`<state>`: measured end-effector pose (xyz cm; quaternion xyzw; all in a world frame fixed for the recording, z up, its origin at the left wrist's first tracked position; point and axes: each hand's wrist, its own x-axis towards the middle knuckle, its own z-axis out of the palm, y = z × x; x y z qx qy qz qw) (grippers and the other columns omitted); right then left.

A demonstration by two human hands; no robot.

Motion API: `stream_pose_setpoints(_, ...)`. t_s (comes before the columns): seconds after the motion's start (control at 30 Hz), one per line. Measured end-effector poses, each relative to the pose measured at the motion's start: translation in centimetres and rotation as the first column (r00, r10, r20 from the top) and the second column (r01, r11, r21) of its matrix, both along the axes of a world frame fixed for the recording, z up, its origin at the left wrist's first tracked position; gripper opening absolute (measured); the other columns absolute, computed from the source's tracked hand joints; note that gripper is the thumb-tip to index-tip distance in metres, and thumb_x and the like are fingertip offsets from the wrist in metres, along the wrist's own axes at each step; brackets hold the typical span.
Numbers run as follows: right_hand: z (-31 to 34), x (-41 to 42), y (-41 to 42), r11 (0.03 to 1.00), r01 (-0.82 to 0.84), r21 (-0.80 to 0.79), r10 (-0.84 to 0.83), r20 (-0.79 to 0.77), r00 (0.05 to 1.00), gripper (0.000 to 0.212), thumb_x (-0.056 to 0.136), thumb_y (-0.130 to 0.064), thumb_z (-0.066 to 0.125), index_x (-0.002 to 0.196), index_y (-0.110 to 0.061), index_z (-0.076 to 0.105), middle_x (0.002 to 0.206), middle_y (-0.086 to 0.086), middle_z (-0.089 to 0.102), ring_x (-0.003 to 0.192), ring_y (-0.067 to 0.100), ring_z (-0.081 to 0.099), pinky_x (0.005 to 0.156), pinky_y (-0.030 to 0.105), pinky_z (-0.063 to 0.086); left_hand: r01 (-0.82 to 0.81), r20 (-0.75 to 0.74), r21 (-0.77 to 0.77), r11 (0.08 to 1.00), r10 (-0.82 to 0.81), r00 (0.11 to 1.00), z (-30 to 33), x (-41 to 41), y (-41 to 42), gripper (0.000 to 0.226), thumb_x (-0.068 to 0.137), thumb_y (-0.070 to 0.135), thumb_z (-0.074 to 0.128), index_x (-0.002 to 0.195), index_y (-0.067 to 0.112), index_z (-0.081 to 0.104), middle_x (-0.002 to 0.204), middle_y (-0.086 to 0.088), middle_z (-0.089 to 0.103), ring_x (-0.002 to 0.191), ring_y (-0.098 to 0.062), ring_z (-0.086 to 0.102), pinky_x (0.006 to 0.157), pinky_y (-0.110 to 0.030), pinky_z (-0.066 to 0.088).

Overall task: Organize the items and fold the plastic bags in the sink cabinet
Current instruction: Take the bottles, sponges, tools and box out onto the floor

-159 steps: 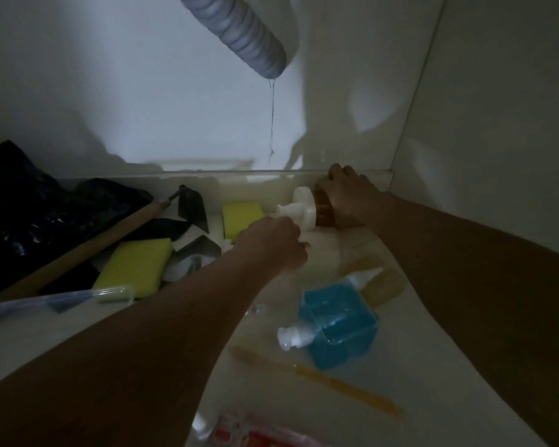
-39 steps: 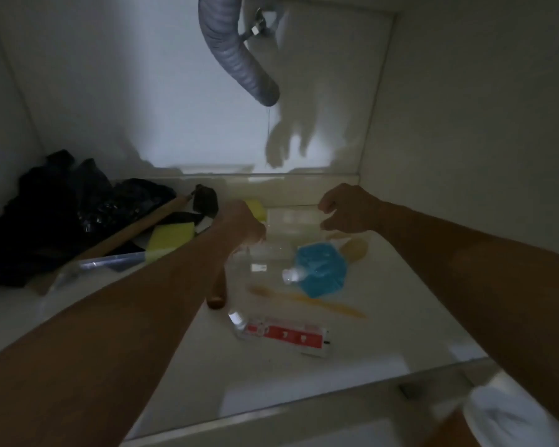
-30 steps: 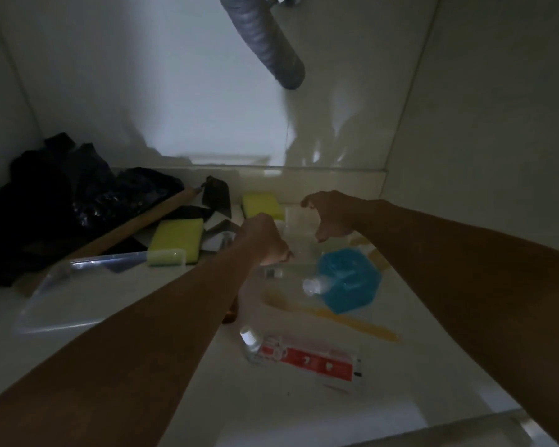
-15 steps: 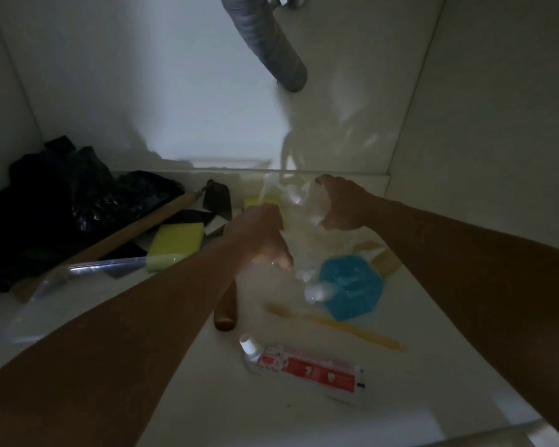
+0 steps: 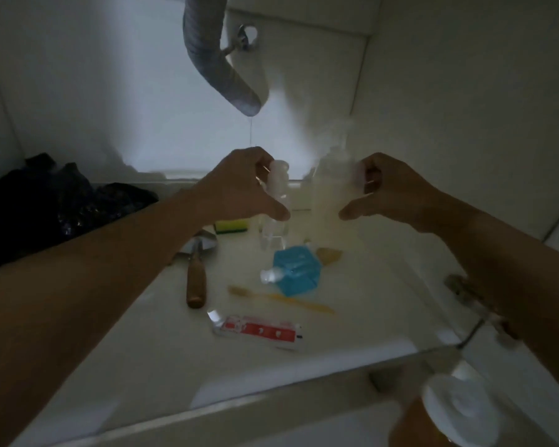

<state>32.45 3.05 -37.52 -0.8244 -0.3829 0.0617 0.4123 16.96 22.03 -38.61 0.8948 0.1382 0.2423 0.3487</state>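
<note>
Holding a clear plastic bag (image 5: 320, 191) up between them, the left hand (image 5: 242, 185) and the right hand (image 5: 391, 188) each pinch one upper corner with curled fingers, so the bag hangs spread above the cabinet floor (image 5: 368, 301); it is blurred and very transparent, so I cannot tell if any fold is made already. I judge the folding of this bag is only at its beginning. Around it, much is left to do. Under the bag lie a blue bottle (image 5: 296, 271) on its side, a toothbrush (image 5: 281, 298), a toothpaste tube (image 5: 259, 330), a tool with wooden handle (image 5: 196, 275) and a yellow sponge (image 5: 231, 224), all scattered. At the far left, black plastic bags (image 5: 55, 201) are in a crumpled heap, not folded.
</note>
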Motion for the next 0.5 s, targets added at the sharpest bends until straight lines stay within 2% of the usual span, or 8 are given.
stream_pose_setpoints(0.13, -0.6, -3.7, -6.6, 0.999, -0.036, -0.013, 0.034, -0.118, 0.992, 0.069, 0.058, -0.002, 0.087, 0.117, -0.013, 0.054, 0.111, 0.002, 0.065, 0.099, 0.021, 0.066, 0.083, 0.04, 0.058, 0.14, -0.124, -0.039, 0.989, -0.144, 0.982, 1.5, -2.8, -5.1, 0.053, 0.051, 0.022, 0.092, 0.096, 0.011, 0.068, 0.097, -0.004, 0.071, 0.091, -0.021, 0.069, 0.085, -0.044, 0.057)
stream_pose_setpoints(0.23, -2.2, -5.8, -10.9, 0.992, -0.078, -0.098, 0.062, -0.159, 0.985, 0.078, 0.062, 0.001, 0.085, 0.128, -0.02, 0.05, 0.117, 0.004, 0.064, 0.103, 0.022, 0.065, 0.083, 0.043, 0.059, 0.27, -0.27, -0.04, 0.962, -0.271, 0.924, 0.5, -4.4, -9.1, 0.039, 0.052, 0.023, 0.093, 0.081, 0.009, 0.07, 0.086, -0.007, 0.074, 0.084, -0.023, 0.071, 0.078, -0.044, 0.059)
stream_pose_setpoints(0.3, -3.8, -6.9, -13.1, 0.979, -0.138, -0.147, 0.107, -0.201, 0.974, 0.081, 0.059, -0.002, 0.087, 0.128, -0.023, 0.051, 0.119, 0.004, 0.064, 0.106, 0.023, 0.065, 0.083, 0.045, 0.059, 0.34, -0.356, 0.001, 0.94, -0.318, 0.879, -1.3, -5.2, -11.6, 0.034, 0.053, 0.028, 0.093, 0.072, 0.013, 0.07, 0.079, -0.005, 0.073, 0.078, -0.02, 0.07, 0.074, -0.039, 0.058)
stream_pose_setpoints(0.4, -6.9, -7.9, -15.5, 0.944, -0.156, -0.291, 0.1, -0.2, 0.975, 0.077, 0.052, -0.01, 0.088, 0.12, -0.025, 0.055, 0.115, -0.002, 0.065, 0.105, 0.018, 0.064, 0.087, 0.041, 0.056, 0.369, -0.467, 0.052, 0.928, -0.304, 0.83, -5.4, -6.0, -14.7, 0.037, 0.051, 0.037, 0.092, 0.071, 0.016, 0.068, 0.074, 0.0, 0.071, 0.072, -0.014, 0.068, 0.071, -0.037, 0.058)
stream_pose_setpoints(0.5, -11.2, -9.1, -16.4, 0.878, -0.119, -0.464, 0.057, -0.146, 0.988, 0.084, 0.048, -0.018, 0.09, 0.122, -0.023, 0.051, 0.117, -0.003, 0.059, 0.106, 0.018, 0.06, 0.09, 0.039, 0.054, 0.36, -0.545, 0.057, 0.931, -0.273, 0.793, -10.5, -6.5, -16.8, 0.042, 0.05, 0.04, 0.09, 0.074, 0.017, 0.063, 0.079, 0.0, 0.069, 0.074, -0.015, 0.066, 0.07, -0.035, 0.057)
